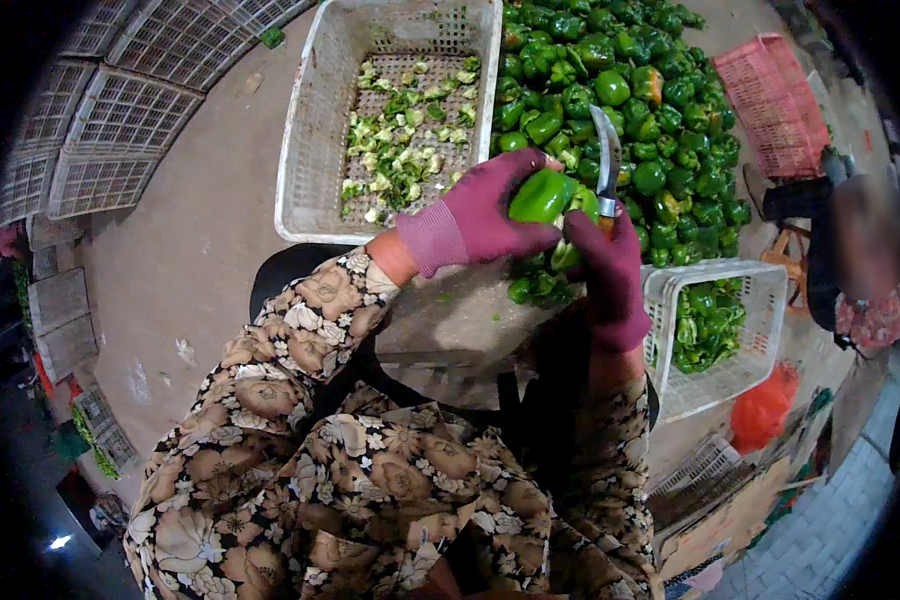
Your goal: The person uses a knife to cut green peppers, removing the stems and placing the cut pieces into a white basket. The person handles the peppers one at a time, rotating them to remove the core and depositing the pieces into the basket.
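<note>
My left hand (487, 210), in a purple knit glove, grips a green bell pepper (541, 196). Close against it, my right hand (611, 270), gloved alike, holds a knife with a curved steel blade (609, 154) pointing up and away from me; most of its handle is hidden by the fingers. The right fingertips also reach the pepper's side. Beyond both hands spreads a large heap of green bell peppers (649, 176), a few with orange patches. Left of the heap stands a white plastic crate (289, 172) with cut pepper cores and green scraps on its floor.
A second white crate (776, 300) with green peppers stands at the right, beside a red plastic bag (765, 409). Pink crates (776, 109) lie beyond it, near another person (832, 247) at the right edge. Grey crates (116, 142) are stacked at the left.
</note>
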Available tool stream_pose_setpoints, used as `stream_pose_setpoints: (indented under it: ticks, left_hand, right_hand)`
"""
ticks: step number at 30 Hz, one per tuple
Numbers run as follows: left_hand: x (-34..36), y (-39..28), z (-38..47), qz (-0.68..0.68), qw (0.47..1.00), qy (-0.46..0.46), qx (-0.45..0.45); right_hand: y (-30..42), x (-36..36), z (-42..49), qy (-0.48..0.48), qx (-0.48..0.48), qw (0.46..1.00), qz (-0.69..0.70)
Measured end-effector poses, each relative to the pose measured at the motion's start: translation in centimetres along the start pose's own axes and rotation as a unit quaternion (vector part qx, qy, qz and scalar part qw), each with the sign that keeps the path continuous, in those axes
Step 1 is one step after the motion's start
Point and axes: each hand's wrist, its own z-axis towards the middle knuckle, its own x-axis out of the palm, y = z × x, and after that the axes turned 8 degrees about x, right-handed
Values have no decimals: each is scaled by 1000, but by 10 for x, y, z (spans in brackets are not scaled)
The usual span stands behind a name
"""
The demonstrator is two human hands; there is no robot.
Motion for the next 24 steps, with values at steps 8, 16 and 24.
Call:
stream_pose_setpoints:
  ticks: [8, 16, 24]
  left_hand:
    - [-11, 38, 7, -294, 948, -45, -115]
    - [-1, 12, 4, -548, 812, -70, -187]
    - [13, -3, 19, -514, 821, -99, -226]
  right_hand:
    - [-10, -15, 20, -103, -30, 992, -60]
    - [-16, -72, 2, -268, -199, 942, -46]
    - [-4, -247, -74, -524, -139, 799, -259]
